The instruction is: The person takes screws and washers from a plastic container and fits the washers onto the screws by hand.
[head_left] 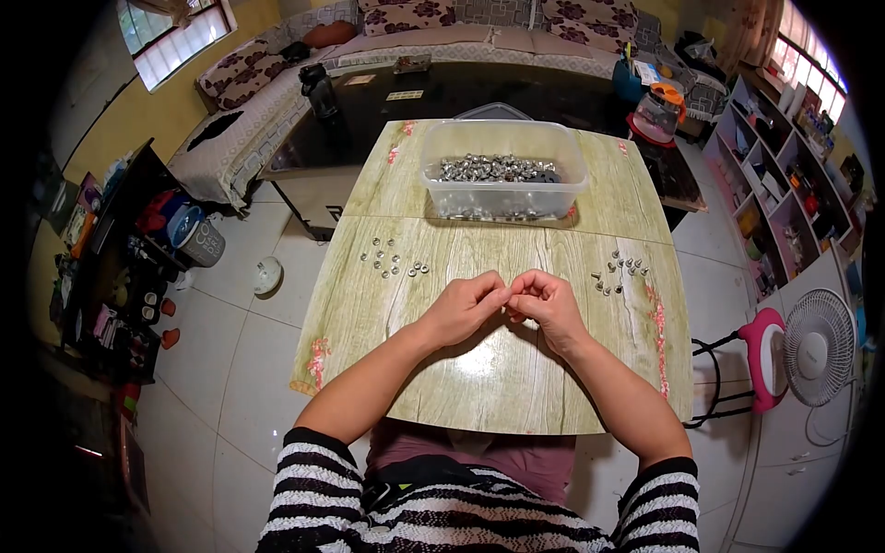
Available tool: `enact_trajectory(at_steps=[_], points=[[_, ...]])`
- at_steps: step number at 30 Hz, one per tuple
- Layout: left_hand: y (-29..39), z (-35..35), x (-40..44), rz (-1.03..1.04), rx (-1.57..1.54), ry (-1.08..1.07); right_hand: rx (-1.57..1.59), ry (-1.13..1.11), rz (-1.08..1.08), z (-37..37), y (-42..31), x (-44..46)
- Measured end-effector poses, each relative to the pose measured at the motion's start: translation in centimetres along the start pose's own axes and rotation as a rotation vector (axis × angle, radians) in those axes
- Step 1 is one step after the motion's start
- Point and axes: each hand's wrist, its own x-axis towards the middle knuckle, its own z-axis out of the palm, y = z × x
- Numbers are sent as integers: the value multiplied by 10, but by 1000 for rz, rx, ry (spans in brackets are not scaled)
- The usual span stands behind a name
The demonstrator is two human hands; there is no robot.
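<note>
My left hand and my right hand meet fingertip to fingertip over the middle of the table, both closed in a pinch. Whatever lies between their fingers is hidden or too small to name. Left of them, several small round silver metal pieces are scattered on the wood-patterned tabletop. Over on the right side lies a second group of small metal pieces, some with a stem. Behind my hands stands a clear plastic box holding a heap of small shiny metal parts.
A dark glossy table adjoins the far side, bearing a black bottle and a jug with an orange lid. To the right are a pink stool, a white fan and shelves. A sofa lines the back.
</note>
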Motion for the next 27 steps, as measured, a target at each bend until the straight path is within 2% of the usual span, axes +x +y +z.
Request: enact_trajectory(at_steps=[4,6,10,16,22,25,27], points=[[-7,1,1,-18,5,-18,-4,3,2,-1,1,1],[-7,3,-1,73,-50,64,-5,11,5,-1,1,1],[-5,2,-1,100,15,72,2,10,17,-1,0,0],[-1,0,0,-1,28,-8,14,15,19,2,-3,-1],[0,5,-1,92,-71,98,1,16,7,-1,-2,0],[-5,1,0,102,11,63,7,3,1,-1,-1,0],[-8,-1,1,-1,-4,-41,15,2,0,-1,-1,0]])
